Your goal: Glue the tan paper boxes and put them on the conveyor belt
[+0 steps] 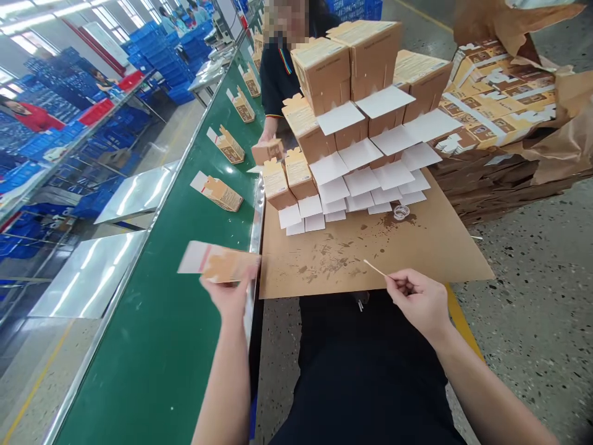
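My left hand [228, 293] grips a small carton [227, 264] over the near edge of the green conveyor belt [152, 327]. The carton is smeared by motion, its white flap pointing left. Between thumb and fingers of my right hand [419, 300] is a cotton swab [374, 268], its tip over the brown cardboard sheet [430, 247]. Dark wet spots mark the sheet around a small clear dish [401, 212]. Beyond it, stacked cartons [375, 68] rise in tiers, white flaps [340, 117] sticking out towards me.
Several cartons [225, 193] stand along the belt. Across the stack, a co-worker [278, 77] holds another carton [267, 150] at the belt's edge. On the right, flat cartons [504, 93] lie in torn brown paper [551, 148]. Blue crates [152, 46] fill the far left.
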Action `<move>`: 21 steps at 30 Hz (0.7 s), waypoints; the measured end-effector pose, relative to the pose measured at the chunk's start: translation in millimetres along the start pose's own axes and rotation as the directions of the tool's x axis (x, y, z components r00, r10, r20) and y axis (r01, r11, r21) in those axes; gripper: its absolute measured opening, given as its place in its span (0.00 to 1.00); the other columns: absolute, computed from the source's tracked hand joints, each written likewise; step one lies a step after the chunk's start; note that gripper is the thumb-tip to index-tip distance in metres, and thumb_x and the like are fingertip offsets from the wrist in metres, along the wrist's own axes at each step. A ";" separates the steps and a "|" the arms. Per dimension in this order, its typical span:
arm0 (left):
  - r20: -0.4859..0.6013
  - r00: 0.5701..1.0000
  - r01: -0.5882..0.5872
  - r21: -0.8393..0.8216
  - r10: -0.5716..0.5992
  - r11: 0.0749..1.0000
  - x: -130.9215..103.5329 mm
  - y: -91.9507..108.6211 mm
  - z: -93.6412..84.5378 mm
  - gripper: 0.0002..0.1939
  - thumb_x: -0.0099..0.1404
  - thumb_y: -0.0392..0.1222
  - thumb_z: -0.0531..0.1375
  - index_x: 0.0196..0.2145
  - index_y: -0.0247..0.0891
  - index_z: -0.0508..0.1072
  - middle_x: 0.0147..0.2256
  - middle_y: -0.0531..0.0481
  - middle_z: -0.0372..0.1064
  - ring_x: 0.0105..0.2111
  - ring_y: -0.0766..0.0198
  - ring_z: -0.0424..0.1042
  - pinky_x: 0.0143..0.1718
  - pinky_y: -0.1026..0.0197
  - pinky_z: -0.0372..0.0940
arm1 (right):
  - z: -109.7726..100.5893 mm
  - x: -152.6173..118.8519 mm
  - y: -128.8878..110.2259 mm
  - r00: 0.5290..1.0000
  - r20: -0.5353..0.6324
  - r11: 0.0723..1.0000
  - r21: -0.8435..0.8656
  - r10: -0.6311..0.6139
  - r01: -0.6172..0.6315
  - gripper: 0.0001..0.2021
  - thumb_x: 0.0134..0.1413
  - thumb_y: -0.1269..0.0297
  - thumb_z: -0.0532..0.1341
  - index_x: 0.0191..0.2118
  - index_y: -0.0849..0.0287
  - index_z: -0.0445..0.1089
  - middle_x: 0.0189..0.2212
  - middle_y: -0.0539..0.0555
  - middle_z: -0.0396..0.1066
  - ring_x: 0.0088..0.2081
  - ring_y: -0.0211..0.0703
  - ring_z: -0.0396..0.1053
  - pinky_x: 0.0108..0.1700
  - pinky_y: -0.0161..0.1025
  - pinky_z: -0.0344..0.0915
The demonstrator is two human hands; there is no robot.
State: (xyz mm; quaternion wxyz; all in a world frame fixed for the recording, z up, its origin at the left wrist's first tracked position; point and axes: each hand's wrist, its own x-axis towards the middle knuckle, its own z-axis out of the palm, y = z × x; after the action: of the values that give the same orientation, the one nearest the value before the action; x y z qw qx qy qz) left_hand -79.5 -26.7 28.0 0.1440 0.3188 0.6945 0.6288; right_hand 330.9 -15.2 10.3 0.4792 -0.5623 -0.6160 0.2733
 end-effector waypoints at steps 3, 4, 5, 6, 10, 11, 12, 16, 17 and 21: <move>-0.163 0.986 0.038 0.043 -0.031 0.998 52.9 -6.0 -41.6 0.54 0.36 0.42 0.86 0.51 0.48 0.56 0.61 0.40 0.73 0.63 0.45 0.78 0.71 0.32 0.70 | -8.7 3.5 4.1 1.000 -0.019 1.000 -0.014 0.024 -0.024 0.13 0.67 0.55 0.69 0.30 0.53 0.79 0.22 0.50 0.75 0.21 0.40 0.72 0.27 0.36 0.73; -0.181 0.980 0.101 0.061 -0.088 0.993 63.6 -9.2 -51.2 0.53 0.36 0.41 0.86 0.49 0.48 0.56 0.58 0.40 0.74 0.62 0.45 0.79 0.71 0.32 0.70 | -10.0 4.8 5.6 0.999 -0.024 0.999 -0.020 0.030 -0.030 0.14 0.67 0.54 0.69 0.30 0.53 0.79 0.22 0.50 0.75 0.21 0.40 0.72 0.27 0.36 0.73; -0.184 0.972 0.165 0.077 -0.149 0.983 69.8 -12.6 -58.6 0.52 0.36 0.40 0.85 0.48 0.48 0.55 0.57 0.41 0.74 0.62 0.44 0.79 0.71 0.31 0.69 | -10.9 5.8 7.3 0.999 -0.028 0.999 -0.024 0.036 -0.037 0.14 0.67 0.52 0.70 0.30 0.53 0.79 0.22 0.50 0.76 0.21 0.40 0.72 0.27 0.37 0.73; -0.184 0.964 0.214 0.095 -0.194 0.972 71.7 -16.0 -64.2 0.51 0.37 0.39 0.84 0.48 0.48 0.55 0.56 0.42 0.74 0.63 0.44 0.78 0.72 0.30 0.67 | -11.8 6.4 9.1 0.999 -0.029 0.999 -0.026 0.044 -0.045 0.15 0.67 0.51 0.70 0.30 0.53 0.79 0.22 0.50 0.76 0.21 0.41 0.72 0.27 0.37 0.73; -0.357 0.934 0.085 0.257 0.013 0.963 50.2 -23.2 -75.5 0.47 0.44 0.41 0.80 0.53 0.48 0.57 0.62 0.40 0.67 0.70 0.44 0.69 0.77 0.31 0.58 | -19.8 4.2 16.2 0.995 -0.059 0.996 -0.024 0.085 -0.086 0.18 0.68 0.46 0.69 0.32 0.53 0.80 0.22 0.52 0.76 0.22 0.42 0.74 0.27 0.38 0.75; -0.406 0.900 -0.025 0.314 0.158 0.949 43.3 -22.0 -75.1 0.44 0.47 0.43 0.79 0.54 0.48 0.57 0.63 0.40 0.65 0.70 0.44 0.69 0.77 0.32 0.58 | -22.9 3.3 17.5 0.993 -0.074 0.995 -0.029 0.096 -0.098 0.18 0.68 0.45 0.69 0.32 0.53 0.80 0.22 0.52 0.76 0.21 0.42 0.73 0.27 0.38 0.75; -0.422 0.856 -0.146 0.360 0.300 0.922 38.2 -19.3 -71.9 0.40 0.50 0.45 0.77 0.54 0.48 0.58 0.63 0.39 0.64 0.68 0.44 0.69 0.77 0.33 0.59 | -25.9 2.7 18.6 0.990 -0.090 0.993 -0.036 0.107 -0.111 0.18 0.68 0.45 0.69 0.32 0.53 0.81 0.22 0.52 0.76 0.21 0.42 0.73 0.27 0.39 0.75; -0.228 0.831 -0.454 0.250 0.508 0.855 50.9 5.0 -17.5 0.24 0.62 0.51 0.67 0.52 0.45 0.65 0.56 0.41 0.68 0.60 0.47 0.75 0.70 0.38 0.68 | -31.7 8.4 19.1 0.985 -0.114 0.990 -0.033 0.132 -0.136 0.19 0.66 0.44 0.70 0.32 0.53 0.81 0.21 0.51 0.74 0.19 0.41 0.71 0.25 0.38 0.74; -0.139 0.879 -0.431 0.178 0.456 0.885 62.9 12.6 6.5 0.22 0.65 0.51 0.65 0.53 0.44 0.67 0.55 0.41 0.70 0.59 0.48 0.76 0.69 0.40 0.69 | -30.7 11.6 18.1 0.986 -0.108 0.991 -0.027 0.127 -0.131 0.19 0.66 0.44 0.70 0.32 0.53 0.81 0.21 0.51 0.75 0.19 0.41 0.71 0.25 0.38 0.74; 0.112 0.993 -0.002 0.201 -0.021 0.980 123.9 34.5 111.0 0.16 0.72 0.50 0.60 0.53 0.41 0.75 0.53 0.40 0.77 0.59 0.51 0.77 0.63 0.49 0.72 | -21.1 24.1 9.0 0.996 -0.067 0.998 -0.028 0.057 -0.059 0.17 0.66 0.45 0.70 0.32 0.52 0.80 0.23 0.52 0.77 0.22 0.42 0.74 0.29 0.39 0.76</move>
State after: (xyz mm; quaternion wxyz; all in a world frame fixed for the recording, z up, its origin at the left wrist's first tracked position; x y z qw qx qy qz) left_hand -97.3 137.6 67.5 0.1536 0.3637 0.7464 0.5357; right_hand 355.9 5.6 17.5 0.4829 -0.5958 -0.5872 0.2589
